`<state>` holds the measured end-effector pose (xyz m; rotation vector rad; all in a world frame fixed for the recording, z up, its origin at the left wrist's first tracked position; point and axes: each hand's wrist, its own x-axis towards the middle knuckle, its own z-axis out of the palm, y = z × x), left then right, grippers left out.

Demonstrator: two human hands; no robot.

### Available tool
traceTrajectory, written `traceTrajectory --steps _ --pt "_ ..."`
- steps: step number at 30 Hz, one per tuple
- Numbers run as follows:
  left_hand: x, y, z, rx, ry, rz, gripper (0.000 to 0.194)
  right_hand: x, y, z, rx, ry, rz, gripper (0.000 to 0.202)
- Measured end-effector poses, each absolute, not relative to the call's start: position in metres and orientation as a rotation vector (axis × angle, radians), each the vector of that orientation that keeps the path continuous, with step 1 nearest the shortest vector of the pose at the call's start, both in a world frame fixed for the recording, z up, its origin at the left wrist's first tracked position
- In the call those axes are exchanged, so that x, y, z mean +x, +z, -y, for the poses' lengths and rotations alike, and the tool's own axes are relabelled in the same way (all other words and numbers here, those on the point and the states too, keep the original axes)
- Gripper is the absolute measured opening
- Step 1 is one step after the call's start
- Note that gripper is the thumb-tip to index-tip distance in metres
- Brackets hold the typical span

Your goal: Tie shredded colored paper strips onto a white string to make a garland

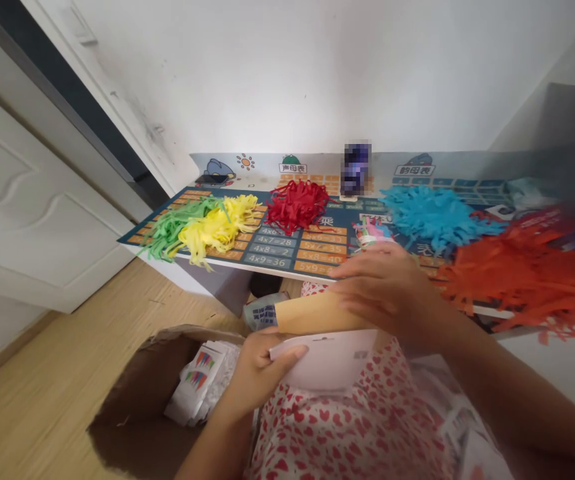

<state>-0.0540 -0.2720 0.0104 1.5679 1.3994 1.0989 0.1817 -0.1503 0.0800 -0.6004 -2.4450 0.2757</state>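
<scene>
My left hand [267, 363] pinches a white card [330, 363] with its thumb on top, above my lap. Behind the card a yellow-brown paper piece [310, 313] stretches between my hands. My right hand [382, 287] is over the right end of that paper, fingers bent and blurred, so its hold is hard to make out. Just beyond my right hand, a small multicoloured bundle [373, 230] lies at the desk edge. Bunches of paper strips lie on the printed desk mat [270, 250]: green [167, 227], yellow [220, 227], red [298, 205], blue [437, 213] and orange-red [542, 273].
A cardboard box [142, 380] with printed white cards [204, 380] stands on the floor at the left. A pixelated object [356, 170] stands near the wall. A dark flat object [213, 179] lies at the back left of the mat. More printed packets [477, 440] are at the lower right.
</scene>
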Motion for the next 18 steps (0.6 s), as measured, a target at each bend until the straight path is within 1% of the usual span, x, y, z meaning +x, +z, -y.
traceTrajectory --steps 2,4,5,7,9,10,14,18 --pt "-0.051 0.013 0.271 1.641 1.078 -1.361 0.032 0.175 0.084 0.148 -0.545 0.311 2.628 0.031" --pt "-0.05 0.015 0.272 1.686 1.065 -1.316 0.029 0.171 0.08 0.145 -0.637 0.395 2.71 0.04" --pt "-0.05 0.016 0.272 1.695 1.056 -1.3 0.028 0.169 0.077 0.143 -0.695 0.439 2.719 0.039" --pt "-0.05 0.017 0.273 1.688 1.042 -1.288 0.028 0.169 0.071 0.141 -0.761 0.514 2.708 0.03" --pt "-0.05 0.017 0.273 1.67 1.037 -1.291 0.029 0.17 0.068 0.14 -0.732 0.586 2.709 0.022" --pt "-0.051 0.016 0.273 1.662 1.034 -1.297 0.029 0.17 0.067 0.14 -0.702 0.618 2.716 0.022" --pt "-0.052 0.013 0.272 1.643 1.03 -1.319 0.028 0.169 0.068 0.141 -0.664 0.682 2.707 0.035" --pt "-0.051 0.009 0.271 1.631 0.998 -1.31 0.026 0.168 0.065 0.138 -0.68 0.723 2.603 0.034"
